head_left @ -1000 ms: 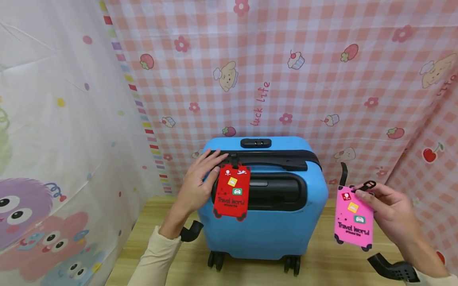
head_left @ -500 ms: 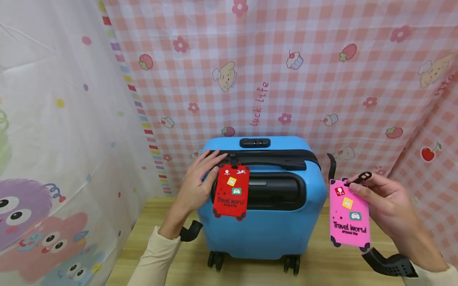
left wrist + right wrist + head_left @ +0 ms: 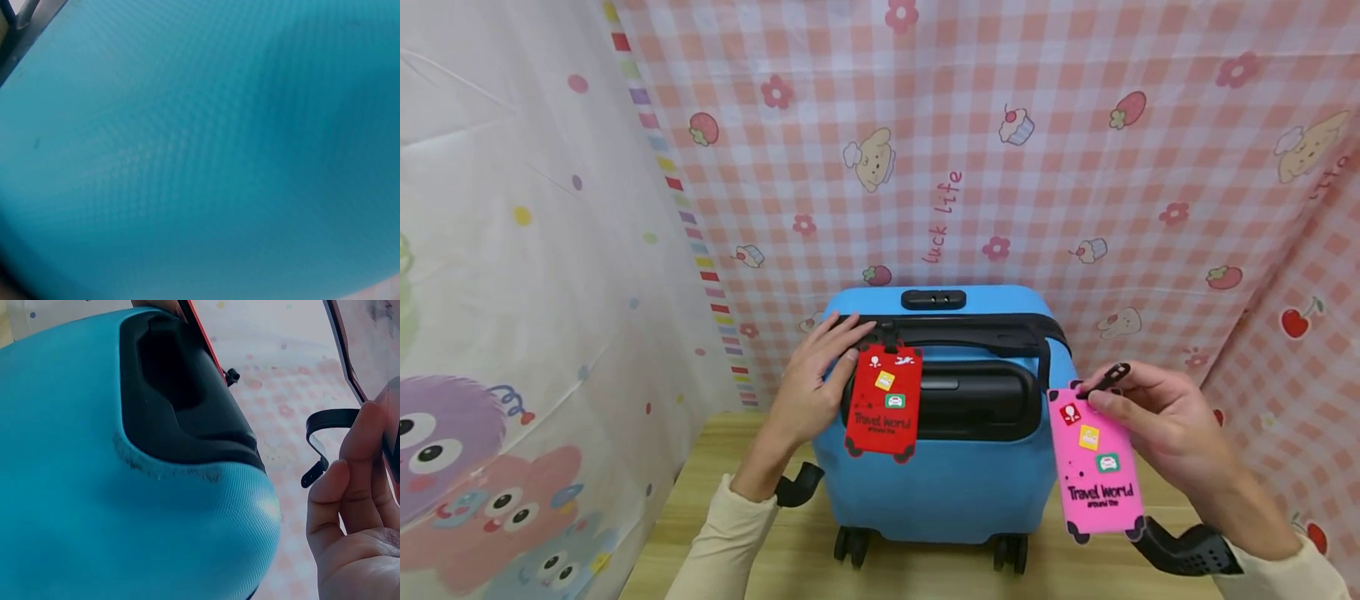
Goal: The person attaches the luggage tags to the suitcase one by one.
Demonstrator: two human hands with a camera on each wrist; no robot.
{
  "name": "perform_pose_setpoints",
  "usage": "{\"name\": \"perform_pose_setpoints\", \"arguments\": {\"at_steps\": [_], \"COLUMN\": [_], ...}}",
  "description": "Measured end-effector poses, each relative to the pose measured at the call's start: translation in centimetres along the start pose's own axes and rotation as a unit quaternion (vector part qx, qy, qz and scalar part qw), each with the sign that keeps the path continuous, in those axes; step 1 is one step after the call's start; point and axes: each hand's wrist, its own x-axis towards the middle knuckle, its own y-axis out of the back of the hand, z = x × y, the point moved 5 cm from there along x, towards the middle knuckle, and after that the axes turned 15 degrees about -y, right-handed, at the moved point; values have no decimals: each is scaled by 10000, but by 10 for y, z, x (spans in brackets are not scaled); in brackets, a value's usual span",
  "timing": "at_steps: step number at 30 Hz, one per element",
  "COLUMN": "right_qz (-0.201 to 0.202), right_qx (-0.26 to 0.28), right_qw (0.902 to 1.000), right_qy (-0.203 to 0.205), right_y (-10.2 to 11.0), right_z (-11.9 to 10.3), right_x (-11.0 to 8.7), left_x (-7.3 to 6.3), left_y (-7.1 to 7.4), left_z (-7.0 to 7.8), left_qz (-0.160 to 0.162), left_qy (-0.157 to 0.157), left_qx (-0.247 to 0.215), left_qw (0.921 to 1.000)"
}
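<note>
Left hand (image 3: 816,383) is laid on the blue suitcase (image 3: 940,492), fingers pretty much straight, nothing gripped. Red tag (image 3: 883,410) is hung at the black handle (image 3: 970,337). By the suitcase's right edge, pink tag (image 3: 1096,475) is pinched up top by the right hand (image 3: 1183,442).

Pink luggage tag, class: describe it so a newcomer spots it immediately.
Find the blue suitcase before the checked curtain. At its right edge in the head view, the right hand holds the pink luggage tag near its top. Pink sets it apart from the red tag beside the left hand.
</note>
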Motion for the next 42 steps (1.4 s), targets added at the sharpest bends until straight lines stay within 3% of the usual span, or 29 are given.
{"name": "perform_pose_setpoints", "arguments": {"at_steps": [11, 19, 35, 42], "right_qz": [-288, -48, 134, 280], "right_qx": [-899, -1519, -1623, -1679], "right_qw": [9935, 9821, 9633, 9566], "right_qy": [-633, -1112, -2136, -2364], "right_y": [-22, -28, -38, -40], "right_z": [-1, -2, 2, 1], "right_x": [11, 17, 43, 50], "left_x": [1, 1, 3, 17], "left_y": [2, 4, 5, 19], "left_z": [3, 4, 4, 13], "left_qz": [-3, -43, -247, -196], "left_qy": [-39, -61, 28, 12], "left_qx": [-23, -19, -33, -14], "left_qw": [10000, 10000, 9997, 9998]}}
